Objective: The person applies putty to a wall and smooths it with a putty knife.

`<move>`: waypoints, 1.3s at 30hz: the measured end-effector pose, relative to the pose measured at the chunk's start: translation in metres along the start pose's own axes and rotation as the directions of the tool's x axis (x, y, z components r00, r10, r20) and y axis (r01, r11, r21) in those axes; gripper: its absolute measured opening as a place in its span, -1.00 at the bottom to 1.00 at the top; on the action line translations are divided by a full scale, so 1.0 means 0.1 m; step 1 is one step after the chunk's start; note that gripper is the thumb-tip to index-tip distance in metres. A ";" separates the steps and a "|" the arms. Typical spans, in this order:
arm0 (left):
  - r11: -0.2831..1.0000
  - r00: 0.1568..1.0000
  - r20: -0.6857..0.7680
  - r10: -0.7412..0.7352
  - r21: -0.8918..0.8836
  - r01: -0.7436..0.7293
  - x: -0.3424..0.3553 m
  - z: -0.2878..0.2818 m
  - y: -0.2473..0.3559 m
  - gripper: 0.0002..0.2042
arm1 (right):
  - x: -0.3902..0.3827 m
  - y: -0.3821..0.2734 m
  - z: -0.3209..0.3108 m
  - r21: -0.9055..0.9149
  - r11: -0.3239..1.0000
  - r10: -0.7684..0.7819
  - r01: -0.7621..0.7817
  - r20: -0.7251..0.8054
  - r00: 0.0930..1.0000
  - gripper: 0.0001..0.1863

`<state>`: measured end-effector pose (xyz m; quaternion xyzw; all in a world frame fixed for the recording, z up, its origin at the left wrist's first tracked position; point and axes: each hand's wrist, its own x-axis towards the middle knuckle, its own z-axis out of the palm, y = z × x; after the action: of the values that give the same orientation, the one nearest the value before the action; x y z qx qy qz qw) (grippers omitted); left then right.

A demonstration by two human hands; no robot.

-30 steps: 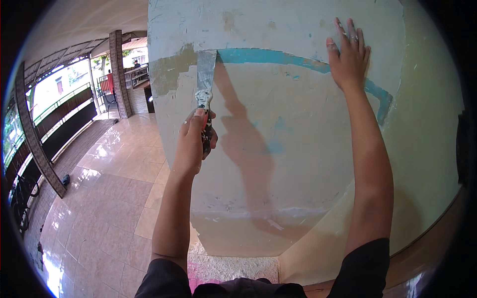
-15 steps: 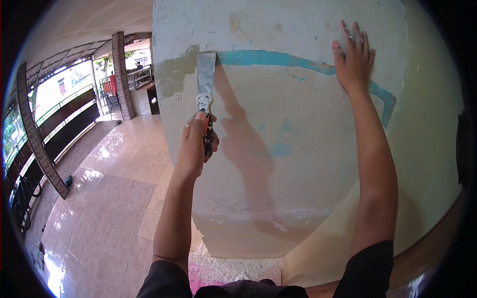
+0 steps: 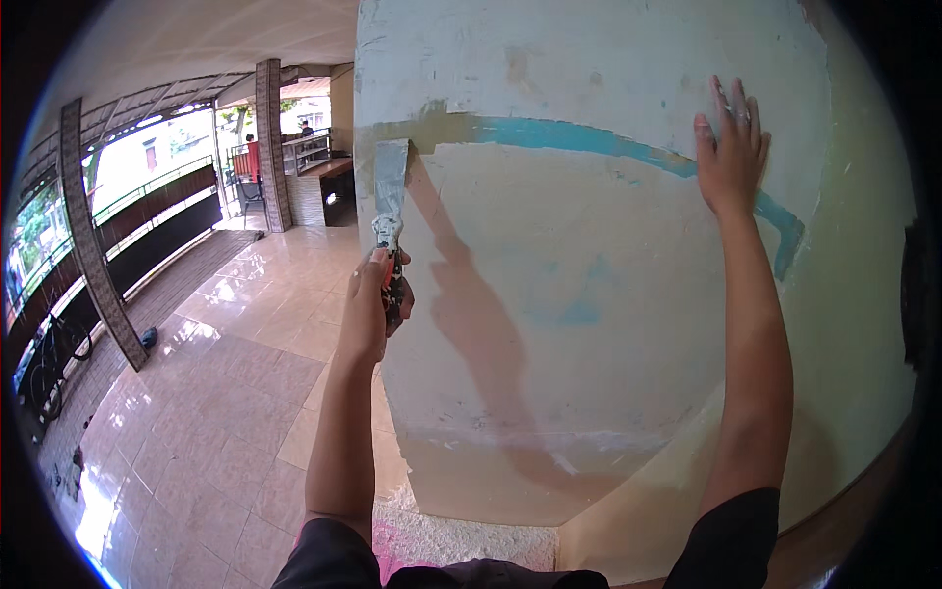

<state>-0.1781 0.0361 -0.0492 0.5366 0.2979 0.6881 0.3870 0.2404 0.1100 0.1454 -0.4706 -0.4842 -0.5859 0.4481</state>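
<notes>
My left hand (image 3: 373,299) is closed round the dark, paint-spattered handle of a putty knife (image 3: 392,182). Its wide metal blade points up and lies at the wall's left edge, over the lower side of an olive-brown bare patch (image 3: 442,128). My right hand (image 3: 731,162) rests flat on the pale wall (image 3: 589,393) with its fingers spread; whitish smears mark the fingertips. Between the hands a turquoise strip (image 3: 549,135) curves across the wall, then bends down right of my right wrist. Fainter blue marks (image 3: 579,312) lie below it.
White flakes (image 3: 471,535) cover the floor at the wall's foot, with some pink beside them. Left of the wall stretches a shiny tiled floor (image 3: 226,393). Pillars (image 3: 272,147), a dark railing (image 3: 177,226) and a bicycle (image 3: 49,363) stand farther off; a person sits in the distance.
The putty knife has moved left and slightly down along the wall, off the turquoise strip's end, and more olive-brown surface shows there. My right hand stays on the wall. The view has shifted.
</notes>
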 end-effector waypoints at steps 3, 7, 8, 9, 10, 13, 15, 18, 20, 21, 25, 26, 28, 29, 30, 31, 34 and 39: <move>0.999 1.000 -0.009 0.004 0.045 -0.003 0.07 -0.08 0.02 -0.61 | 0.01 0.03 0.01 -0.023 1.000 -0.002 0.002 0.002 1.000 -0.41; 0.999 1.000 0.016 -0.009 0.054 0.008 0.11 -0.13 0.02 -0.60 | 0.01 -0.01 0.01 -0.019 1.000 0.001 -0.001 0.000 1.000 -0.42; 0.999 1.000 0.017 -0.008 0.053 0.007 0.14 -0.14 0.04 -0.60 | 0.00 -0.01 0.01 -0.023 1.000 0.004 -0.003 0.007 1.000 -0.42; 0.997 1.000 0.023 -0.008 0.078 0.006 0.17 -0.14 0.10 -0.59 | -0.01 -0.02 0.02 -0.027 1.000 0.006 -0.005 0.015 1.000 -0.42; 0.995 1.000 0.031 -0.007 0.099 0.004 0.19 -0.13 0.12 -0.59 | -0.01 0.00 0.02 -0.032 0.999 0.003 -0.003 0.013 1.000 -0.42; 0.992 0.999 0.045 -0.009 0.123 0.003 0.19 -0.16 0.07 -0.59 | -0.02 0.02 0.01 -0.034 0.999 0.014 -0.013 0.024 1.000 -0.42; 0.991 0.999 0.039 -0.017 0.131 0.012 0.19 -0.14 0.02 -0.59 | -0.01 0.01 0.02 -0.004 1.000 0.004 -0.004 0.005 1.000 -0.42; 0.989 0.999 0.031 -0.026 0.148 0.021 0.21 -0.12 0.10 -0.59 | -0.01 -0.01 0.02 0.008 1.000 0.010 -0.010 0.011 1.000 -0.42; 0.985 0.998 0.055 -0.028 0.172 0.018 0.20 -0.10 0.19 -0.59 | 0.00 -0.02 0.01 0.011 1.000 0.011 -0.011 0.015 1.000 -0.42; 0.985 0.998 0.057 -0.030 0.171 0.020 0.20 -0.10 0.15 -0.59 | 0.00 -0.01 0.00 0.019 1.000 0.012 -0.013 0.016 1.000 -0.41; 0.987 0.998 0.061 -0.020 0.161 0.010 0.13 -0.08 0.02 -0.59 | -0.01 0.00 0.02 0.017 1.000 0.001 -0.001 0.001 1.000 -0.42; 0.981 0.997 0.075 -0.020 0.194 0.005 0.12 -0.06 0.01 -0.58 | -0.02 0.01 0.03 0.016 1.000 0.001 0.000 -0.004 1.000 -0.42; 0.980 0.997 0.071 -0.024 0.200 0.010 0.15 -0.05 0.11 -0.58 | -0.02 0.00 0.04 0.020 1.000 0.001 0.000 -0.007 1.000 -0.42; 0.979 0.997 0.069 -0.027 0.204 0.012 0.16 -0.04 0.17 -0.57 | -0.02 -0.01 0.03 0.020 1.000 0.002 -0.001 -0.010 1.000 -0.42; 0.979 0.997 0.077 -0.027 0.202 0.011 0.17 -0.05 0.22 -0.57 | -0.01 -0.01 0.04 0.020 1.000 0.003 -0.003 -0.013 1.000 -0.42; 0.979 0.997 0.078 -0.029 0.203 0.012 0.16 -0.05 0.21 -0.57 | -0.01 0.00 0.04 0.019 1.000 0.004 -0.004 -0.011 1.000 -0.42; 0.985 0.995 0.083 -0.047 0.169 0.032 0.11 -0.03 0.11 -0.57 | -0.01 0.04 0.06 -0.009 1.000 -0.006 0.006 -0.024 1.000 -0.42; 0.983 0.994 0.093 -0.061 0.179 0.044 0.17 -0.02 0.16 -0.58 | -0.03 0.03 0.07 0.010 1.000 0.000 0.001 -0.027 1.000 -0.42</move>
<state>-0.1854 0.0423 -0.0280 0.5940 0.3525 0.6212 0.3701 0.2443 0.1173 0.1431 -0.4602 -0.4810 -0.5901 0.4568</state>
